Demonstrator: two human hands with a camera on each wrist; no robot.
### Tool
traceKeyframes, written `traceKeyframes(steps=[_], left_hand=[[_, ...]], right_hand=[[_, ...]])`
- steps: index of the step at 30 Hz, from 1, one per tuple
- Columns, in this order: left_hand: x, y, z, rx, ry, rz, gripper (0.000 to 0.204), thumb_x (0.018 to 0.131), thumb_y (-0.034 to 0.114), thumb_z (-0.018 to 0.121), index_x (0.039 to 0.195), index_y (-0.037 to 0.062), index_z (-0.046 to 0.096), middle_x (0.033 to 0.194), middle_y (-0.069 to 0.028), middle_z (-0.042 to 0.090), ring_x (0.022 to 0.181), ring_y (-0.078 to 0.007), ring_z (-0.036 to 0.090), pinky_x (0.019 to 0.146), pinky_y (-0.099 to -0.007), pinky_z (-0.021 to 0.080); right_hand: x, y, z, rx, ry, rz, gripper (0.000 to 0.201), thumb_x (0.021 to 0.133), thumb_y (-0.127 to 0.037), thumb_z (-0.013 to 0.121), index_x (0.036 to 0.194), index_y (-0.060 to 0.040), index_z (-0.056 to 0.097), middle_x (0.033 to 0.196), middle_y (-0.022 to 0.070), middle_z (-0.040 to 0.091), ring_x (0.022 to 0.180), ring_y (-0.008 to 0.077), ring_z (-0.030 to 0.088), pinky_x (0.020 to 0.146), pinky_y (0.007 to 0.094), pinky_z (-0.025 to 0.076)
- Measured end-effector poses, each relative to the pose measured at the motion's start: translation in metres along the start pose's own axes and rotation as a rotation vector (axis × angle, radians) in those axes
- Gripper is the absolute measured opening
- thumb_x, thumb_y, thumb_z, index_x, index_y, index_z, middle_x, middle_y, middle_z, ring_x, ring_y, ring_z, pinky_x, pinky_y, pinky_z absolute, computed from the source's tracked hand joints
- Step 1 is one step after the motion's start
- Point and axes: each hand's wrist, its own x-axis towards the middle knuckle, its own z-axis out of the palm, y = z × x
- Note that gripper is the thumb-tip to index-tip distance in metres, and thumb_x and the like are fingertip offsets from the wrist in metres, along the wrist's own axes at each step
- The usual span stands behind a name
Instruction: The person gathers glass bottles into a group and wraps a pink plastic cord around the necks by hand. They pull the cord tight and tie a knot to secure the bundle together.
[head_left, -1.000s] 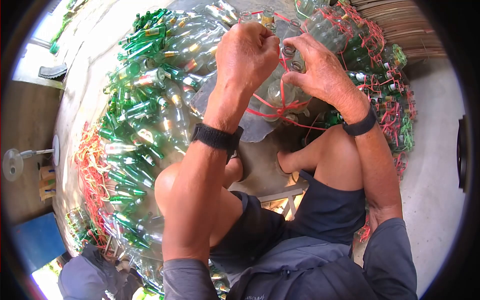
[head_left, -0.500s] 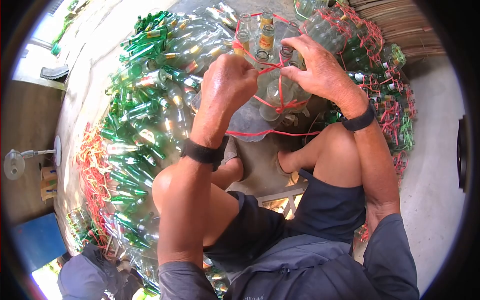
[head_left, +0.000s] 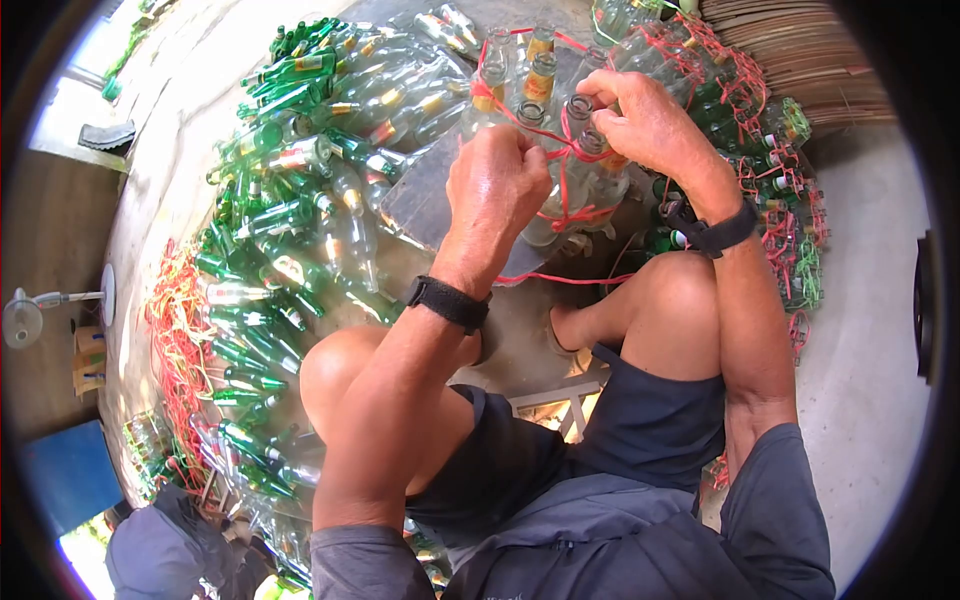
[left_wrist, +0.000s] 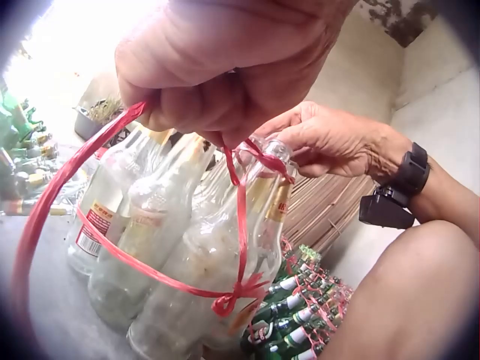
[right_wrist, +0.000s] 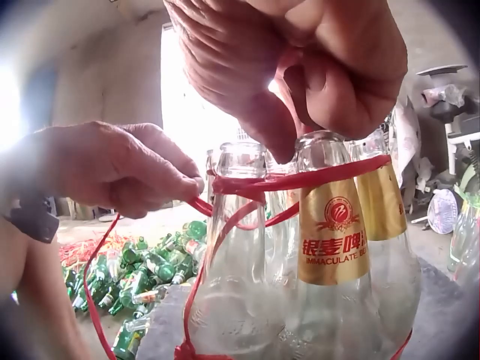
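Note:
A cluster of clear glass bottles (head_left: 556,190) with gold neck labels stands upright on a grey slab, tied by a red plastic string (head_left: 566,190) around bodies and necks. My left hand (head_left: 512,165) is a fist gripping that string just near of the necks, seen as left hand (left_wrist: 217,112) pulling the red string (left_wrist: 241,217) up from a knot low on the bottles (left_wrist: 172,255). My right hand (head_left: 600,108) pinches the string against the bottle tops; in the right wrist view the right hand (right_wrist: 296,112) presses on a gold-labelled bottle (right_wrist: 330,240).
A big pile of loose green and clear bottles (head_left: 290,190) lies to the left, with loose red strings (head_left: 175,340) beyond it. Tied bottle bundles (head_left: 780,200) crowd the right. Stacked sheets (head_left: 800,50) are far right. Another person (head_left: 160,550) crouches at lower left.
My left hand has drawn back from above the bottle necks toward my body, pulling the red string taut. The right hand has stayed on the bottle tops.

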Motion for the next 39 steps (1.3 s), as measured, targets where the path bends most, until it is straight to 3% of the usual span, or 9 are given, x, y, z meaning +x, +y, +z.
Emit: traceKeyframes(steps=[2,6,11,24,30,32,39], left_hand=[[-0.001,0.0,0.002,-0.006,0.008,0.015,0.024,0.085,0.017,0.059,0.085,-0.0006,0.076,0.084,-0.0276,0.071,0.085,-0.0471,0.07,0.078,-0.0535,0.056],[0.001,-0.002,0.007,-0.041,-0.021,0.003,0.025,0.086,0.017,0.058,0.088,-0.0012,0.076,0.085,-0.0278,0.071,0.086,-0.0466,0.071,0.079,-0.0529,0.056],[-0.001,-0.006,0.013,-0.098,-0.019,-0.007,0.026,0.086,0.017,0.059,0.091,-0.0013,0.076,0.086,-0.0273,0.073,0.087,-0.0456,0.072,0.079,-0.0524,0.056],[-0.007,-0.007,0.022,-0.19,-0.053,-0.066,0.029,0.087,0.021,0.06,0.094,-0.0016,0.076,0.088,-0.0264,0.074,0.089,-0.0442,0.073,0.082,-0.0497,0.056],[-0.01,-0.008,0.028,-0.26,-0.016,-0.114,0.028,0.088,0.023,0.062,0.095,0.0004,0.076,0.087,-0.0241,0.074,0.09,-0.0434,0.073,0.083,-0.0489,0.055],[-0.011,-0.009,0.031,-0.293,-0.006,-0.126,0.027,0.089,0.023,0.062,0.095,0.0008,0.076,0.087,-0.0237,0.074,0.09,-0.0433,0.073,0.083,-0.0486,0.055],[-0.015,-0.01,0.043,-0.429,0.013,-0.214,0.029,0.091,0.024,0.064,0.105,0.002,0.077,0.086,-0.0218,0.075,0.086,-0.0395,0.073,0.083,-0.0467,0.055]], right_hand=[[0.003,0.006,0.0,-0.132,0.019,-0.099,0.032,0.086,-0.003,0.061,0.116,0.0045,0.069,0.096,0.0222,0.075,0.087,0.0334,0.074,0.079,0.0408,0.057],[0.006,0.009,-0.001,-0.19,0.023,-0.125,0.025,0.085,-0.003,0.064,0.108,0.0039,0.07,0.087,0.0198,0.075,0.079,0.0319,0.072,0.074,0.0397,0.056],[0.01,0.017,0.003,-0.084,0.064,-0.158,0.012,0.083,-0.006,0.068,0.092,0.0015,0.068,0.076,0.0149,0.071,0.068,0.0212,0.067,0.066,0.0372,0.051],[0.008,0.017,0.004,-0.211,0.135,-0.139,0.012,0.081,-0.007,0.069,0.09,0.0005,0.068,0.069,0.0116,0.065,0.061,0.0188,0.057,0.062,0.0368,0.047],[0.006,0.019,0.005,-0.033,0.142,-0.144,0.024,0.085,-0.01,0.07,0.106,0.0019,0.073,0.086,0.0168,0.075,0.079,0.0244,0.074,0.076,0.0362,0.056],[0.004,0.01,0.002,-0.176,0.16,-0.16,0.016,0.081,-0.013,0.064,0.092,-0.0056,0.073,0.086,0.0193,0.072,0.085,0.0409,0.07,0.075,0.0481,0.055],[0.005,0.007,0.0,-0.271,0.089,-0.084,0.012,0.079,-0.013,0.063,0.085,-0.0049,0.07,0.083,0.0202,0.071,0.084,0.0427,0.07,0.073,0.0517,0.055]])
